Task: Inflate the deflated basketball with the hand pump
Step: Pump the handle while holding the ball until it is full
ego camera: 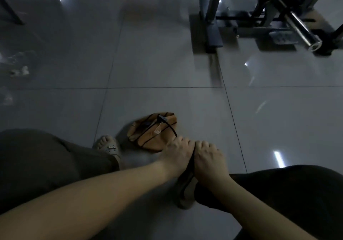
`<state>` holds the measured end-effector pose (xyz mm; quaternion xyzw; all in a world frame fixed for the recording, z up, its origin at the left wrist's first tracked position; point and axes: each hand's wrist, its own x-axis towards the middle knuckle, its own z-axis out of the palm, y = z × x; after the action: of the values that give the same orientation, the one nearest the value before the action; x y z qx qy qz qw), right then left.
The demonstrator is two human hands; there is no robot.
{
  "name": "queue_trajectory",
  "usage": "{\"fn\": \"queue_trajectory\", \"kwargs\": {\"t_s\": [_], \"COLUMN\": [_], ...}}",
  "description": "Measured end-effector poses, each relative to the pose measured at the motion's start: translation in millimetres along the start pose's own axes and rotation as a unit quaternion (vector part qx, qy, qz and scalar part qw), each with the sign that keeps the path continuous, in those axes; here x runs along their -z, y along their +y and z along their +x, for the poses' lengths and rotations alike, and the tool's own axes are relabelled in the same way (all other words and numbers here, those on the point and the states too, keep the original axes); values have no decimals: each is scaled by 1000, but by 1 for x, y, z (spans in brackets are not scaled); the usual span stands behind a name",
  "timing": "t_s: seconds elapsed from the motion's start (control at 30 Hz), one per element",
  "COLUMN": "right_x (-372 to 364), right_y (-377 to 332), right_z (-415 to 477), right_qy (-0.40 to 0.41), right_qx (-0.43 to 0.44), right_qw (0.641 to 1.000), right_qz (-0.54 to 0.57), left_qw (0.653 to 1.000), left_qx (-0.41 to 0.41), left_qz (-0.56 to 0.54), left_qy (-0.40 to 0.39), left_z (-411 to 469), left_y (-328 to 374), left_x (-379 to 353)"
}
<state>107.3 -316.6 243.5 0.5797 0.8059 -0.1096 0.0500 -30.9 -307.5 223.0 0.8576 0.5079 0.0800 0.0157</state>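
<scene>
Both hands (pixel 193 158) around dark pump; crumpled orange basketball (pixel 148 135) beside.

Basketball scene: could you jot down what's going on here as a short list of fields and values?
ball: orange basketball, collapsed flat on the tiled floor
hose: thin black hose runs across the ball toward the hands
pump: dark body between the hands, mostly hidden
left hand: grip closed around the pump's top, beside the ball
right hand: grip closed on the pump, pressed against the left
left foot: in a sandal, left of the ball
background: metal gym frame at upper right
</scene>
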Motion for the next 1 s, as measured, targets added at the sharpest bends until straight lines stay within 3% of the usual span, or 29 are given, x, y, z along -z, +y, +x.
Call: {"fn": "queue_trajectory", "kwargs": {"t_s": [0.2,0.37,0.43,0.57,0.67,0.83,1.0], "right_x": [-20,0,20,82,117,93,23], "right_y": [6,6,6,6,1,-14,-12], "right_z": [8,2,-4,-10,-16,-19,-24], "right_qy": [-70,-122,-78,143,244,207,154], "right_qx": [0,1,-1,26,51,-33,-33], "right_qw": [998,992,996,989,968,976,987], "right_qz": [-7,37,40,3,-22,-52,-35], "left_qw": [991,982,985,999,990,989,996], "left_qx": [51,14,-8,-42,-43,-27,-8], "left_qz": [-13,6,28,22,53,56,27], "left_qy": [-121,-191,-168,24,120,136,80], "left_z": [-3,-1,5,19,21,9,-13], "left_y": [1,-2,-2,-6,-7,0,7], "left_x": [-26,4,32,101,128,98,24]}}
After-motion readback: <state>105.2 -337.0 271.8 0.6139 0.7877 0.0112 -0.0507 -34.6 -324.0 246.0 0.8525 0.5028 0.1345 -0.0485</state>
